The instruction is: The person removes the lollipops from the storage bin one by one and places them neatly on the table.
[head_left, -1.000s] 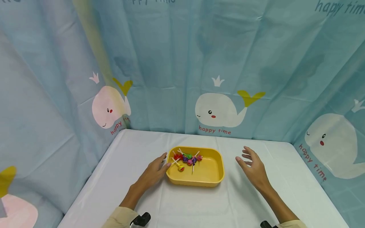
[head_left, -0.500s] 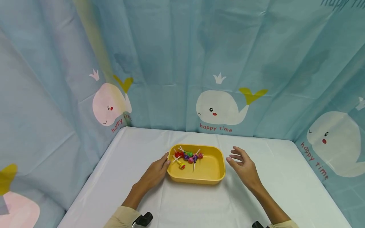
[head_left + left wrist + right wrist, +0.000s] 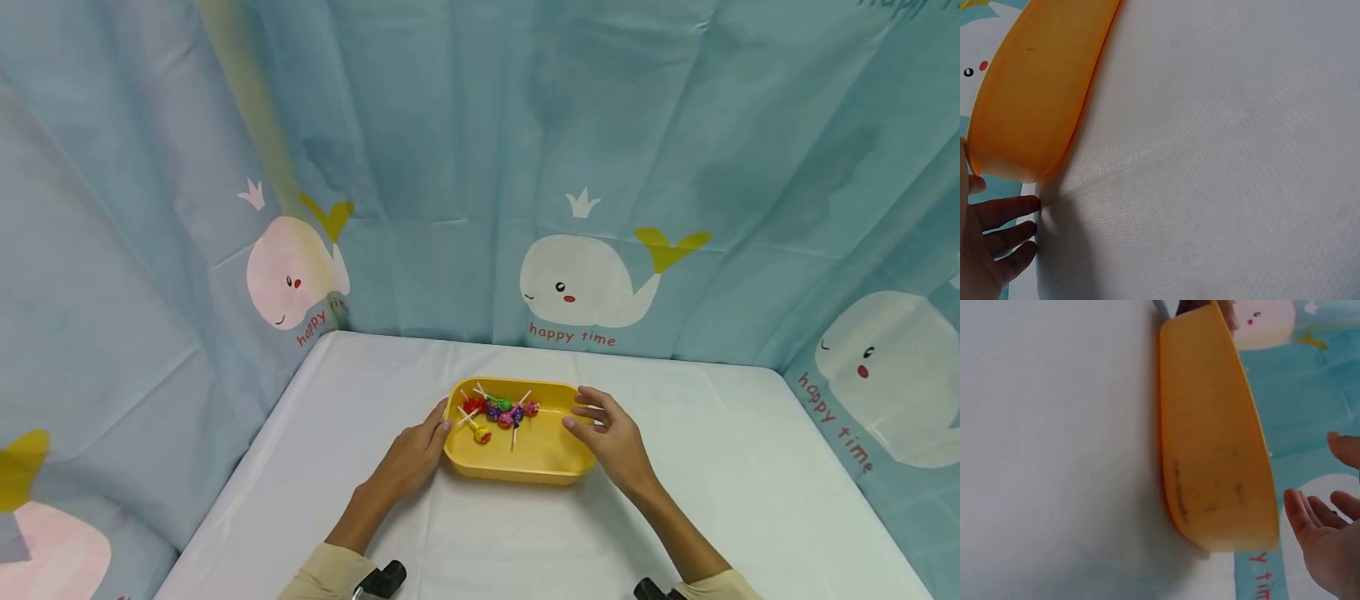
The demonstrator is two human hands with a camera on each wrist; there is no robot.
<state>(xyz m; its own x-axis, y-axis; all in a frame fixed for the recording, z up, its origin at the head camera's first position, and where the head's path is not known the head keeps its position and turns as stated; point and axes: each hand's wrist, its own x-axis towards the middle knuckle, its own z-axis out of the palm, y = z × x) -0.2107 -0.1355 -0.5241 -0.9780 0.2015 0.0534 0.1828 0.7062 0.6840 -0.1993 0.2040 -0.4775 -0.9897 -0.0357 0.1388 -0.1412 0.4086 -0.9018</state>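
Observation:
A yellow plastic tray (image 3: pixel 546 442) stands on the white-covered table in the head view. Several wrapped lollipops (image 3: pixel 506 419) with white sticks lie in its left half, the yellow lollipop (image 3: pixel 482 435) nearest the front. At the tray's left end, my left hand (image 3: pixel 412 457) has its thumb over the rim and fingers against the outside; the left wrist view shows the other fingers (image 3: pixel 1010 211) spread low beside the end wall. My right hand (image 3: pixel 618 442) hovers at the right end, fingers loosely bent and holding nothing; in the right wrist view a gap separates its fingers (image 3: pixel 1300 515) from the rim.
White cloth covers the table (image 3: pixel 480 542) around the tray. A blue curtain (image 3: pixel 420 167) printed with whales hangs behind the table and along its sides. Dark wrist-camera mounts (image 3: pixel 386 579) sit at both sleeves.
My right hand has moved left, from beside the tray to its right end. My left hand has closed in on the left rim. The lollipops keep their places in the tray.

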